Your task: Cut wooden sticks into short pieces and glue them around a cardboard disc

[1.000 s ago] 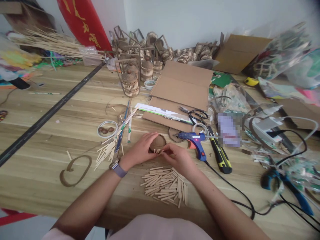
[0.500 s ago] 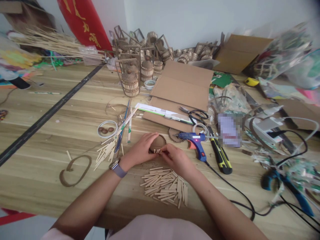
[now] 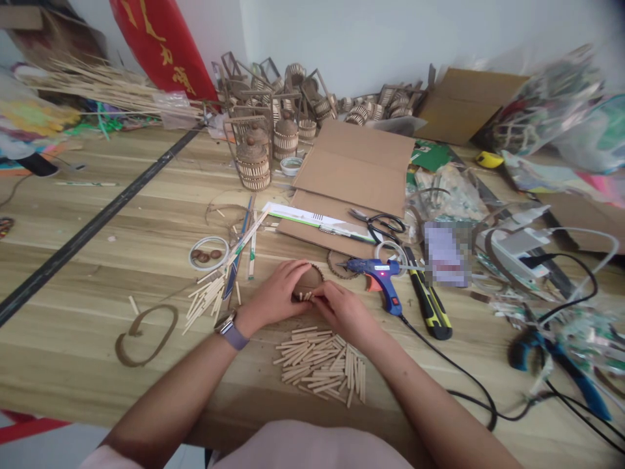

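My left hand [image 3: 274, 294], with a watch on its wrist, is curved around a round brown cardboard base [image 3: 307, 279] with a dark notched rim. A few short wooden sticks [image 3: 305, 296] stand along the near edge of that base. At the same edge my right hand [image 3: 344, 311] is closed in a pinch by the sticks; its fingertips hide most of what they grip, seemingly one short stick. Just below both hands lies a loose pile of short wooden sticks [image 3: 322, 361]. To the right rests a blue glue gun [image 3: 383, 277], its light on.
A yellow-black utility knife [image 3: 430, 296], black scissors [image 3: 385, 225] and cardboard sheets [image 3: 356, 166] lie beyond my hands. Small stick baskets [image 3: 254, 166] stand at the back. A coiled strip [image 3: 146, 335] and a white ring [image 3: 209, 253] holding brown discs are leftward. Cables [image 3: 463, 374] trail right.
Both hands stay at the round base with hardly any movement. The small sticks at its near edge show slightly more clearly between the fingers.
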`<state>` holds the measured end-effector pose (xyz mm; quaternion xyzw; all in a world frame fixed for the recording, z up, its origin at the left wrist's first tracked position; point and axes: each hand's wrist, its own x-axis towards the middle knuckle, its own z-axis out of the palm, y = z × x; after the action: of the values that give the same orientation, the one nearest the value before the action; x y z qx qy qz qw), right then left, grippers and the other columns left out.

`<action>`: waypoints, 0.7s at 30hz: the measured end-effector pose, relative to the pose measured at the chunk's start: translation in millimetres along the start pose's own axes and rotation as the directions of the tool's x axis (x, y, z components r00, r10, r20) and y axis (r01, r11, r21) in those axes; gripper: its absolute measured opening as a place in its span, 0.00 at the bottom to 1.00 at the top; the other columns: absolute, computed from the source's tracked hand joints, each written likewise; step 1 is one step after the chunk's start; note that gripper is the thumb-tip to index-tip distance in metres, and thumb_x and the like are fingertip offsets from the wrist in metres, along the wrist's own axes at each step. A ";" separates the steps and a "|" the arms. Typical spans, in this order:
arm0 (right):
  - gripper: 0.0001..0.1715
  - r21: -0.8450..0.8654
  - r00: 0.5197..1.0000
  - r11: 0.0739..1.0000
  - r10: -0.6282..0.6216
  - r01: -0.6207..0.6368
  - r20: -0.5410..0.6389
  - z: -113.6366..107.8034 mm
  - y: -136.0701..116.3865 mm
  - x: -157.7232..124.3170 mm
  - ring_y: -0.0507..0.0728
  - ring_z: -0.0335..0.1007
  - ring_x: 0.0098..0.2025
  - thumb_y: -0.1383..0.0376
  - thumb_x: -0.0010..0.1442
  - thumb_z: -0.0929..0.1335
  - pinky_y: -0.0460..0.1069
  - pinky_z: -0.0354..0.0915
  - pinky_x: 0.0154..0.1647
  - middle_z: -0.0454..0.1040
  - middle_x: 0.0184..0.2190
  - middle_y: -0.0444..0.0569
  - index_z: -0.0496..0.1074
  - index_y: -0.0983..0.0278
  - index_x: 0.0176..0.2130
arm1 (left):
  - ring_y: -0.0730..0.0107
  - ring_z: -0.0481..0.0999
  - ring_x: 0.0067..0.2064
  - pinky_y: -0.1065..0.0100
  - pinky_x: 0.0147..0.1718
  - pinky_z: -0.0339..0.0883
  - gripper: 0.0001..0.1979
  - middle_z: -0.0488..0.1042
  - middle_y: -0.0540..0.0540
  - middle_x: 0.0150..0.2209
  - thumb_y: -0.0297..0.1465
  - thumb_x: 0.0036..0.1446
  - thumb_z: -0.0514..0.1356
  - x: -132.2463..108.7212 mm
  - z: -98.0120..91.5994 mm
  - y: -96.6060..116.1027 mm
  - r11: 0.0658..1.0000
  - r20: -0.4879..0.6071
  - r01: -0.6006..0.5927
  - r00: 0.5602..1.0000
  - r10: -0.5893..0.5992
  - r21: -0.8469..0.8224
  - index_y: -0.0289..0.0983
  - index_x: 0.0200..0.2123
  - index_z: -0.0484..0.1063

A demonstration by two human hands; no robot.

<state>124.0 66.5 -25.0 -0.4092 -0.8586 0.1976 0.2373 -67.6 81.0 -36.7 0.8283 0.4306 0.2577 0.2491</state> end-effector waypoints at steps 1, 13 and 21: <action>0.07 0.000 1.000 1.000 -0.005 0.005 -0.002 0.3 0.1 0.0 0.56 0.73 0.31 0.73 0.61 0.64 0.48 0.67 0.32 0.74 0.30 0.47 0.68 0.62 0.34 | 0.52 0.60 0.62 0.47 0.61 0.56 0.33 0.63 0.36 0.60 0.29 0.51 0.63 0.1 0.8 0.4 1.000 -0.003 0.003 1.000 -0.003 0.004 0.38 0.60 0.58; 0.09 -0.045 0.962 0.987 0.138 -0.153 -0.234 -42.3 1.7 -12.8 0.57 0.72 0.32 0.61 0.63 0.64 0.50 0.67 0.34 0.75 0.30 0.49 0.72 0.61 0.40 | 0.52 0.59 0.63 0.48 0.62 0.55 0.34 0.62 0.37 0.61 0.32 0.52 0.63 -0.7 1.3 3.6 0.998 0.003 0.035 0.999 -0.036 0.045 0.37 0.61 0.56; 0.18 -0.010 0.735 0.800 0.546 -0.600 -0.403 -72.8 49.9 -44.6 0.61 0.69 0.29 0.51 0.58 0.65 0.52 0.61 0.30 0.74 0.27 0.53 0.71 0.64 0.32 | 0.51 0.59 0.63 0.48 0.62 0.55 0.34 0.62 0.36 0.61 0.29 0.51 0.63 -1.6 2.6 2.3 0.998 -0.001 0.037 0.999 -0.037 0.052 0.37 0.61 0.57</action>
<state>220.5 70.9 -3.7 -0.6997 -0.6389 0.1178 0.2971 -65.5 78.0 -37.6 0.8265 0.4523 0.2419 0.2319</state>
